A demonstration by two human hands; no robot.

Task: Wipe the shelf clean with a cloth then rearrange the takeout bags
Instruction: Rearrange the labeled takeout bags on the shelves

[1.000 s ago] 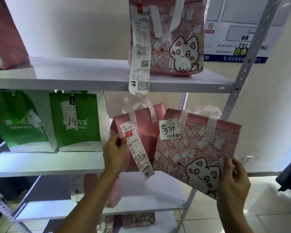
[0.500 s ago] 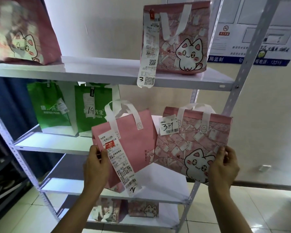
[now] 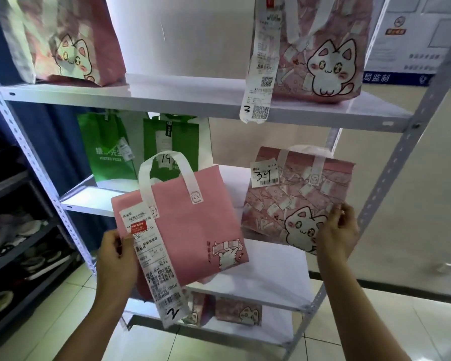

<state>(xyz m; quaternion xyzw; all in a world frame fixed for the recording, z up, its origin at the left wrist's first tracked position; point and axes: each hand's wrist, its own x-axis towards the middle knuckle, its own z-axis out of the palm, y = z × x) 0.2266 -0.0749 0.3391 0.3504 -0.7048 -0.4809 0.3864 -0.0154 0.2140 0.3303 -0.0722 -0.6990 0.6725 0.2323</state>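
Observation:
My left hand (image 3: 116, 259) grips the left edge of a plain pink takeout bag (image 3: 193, 225) with white handles and a long receipt marked 2; the bag is lifted off and in front of the middle shelf (image 3: 94, 201). My right hand (image 3: 336, 234) pinches the lower right corner of a pink cat-print bag (image 3: 297, 201) tagged 34, tilted at the right end of that shelf. Two green bags (image 3: 107, 149) stand at the back left of the same shelf. No cloth is in view.
On the top shelf (image 3: 193, 100) stand a cat bag (image 3: 63, 40) at the left and another (image 3: 323, 48) at the right with a receipt marked 3. More pink bags (image 3: 237, 311) lie on a lower shelf. A grey upright (image 3: 406, 144) borders the right; dark racks (image 3: 11, 230) stand at the left.
My left hand has drawn the plain pink bag out from the shelf toward me and to the left. The cat bag in my right hand stays at the shelf's right end.

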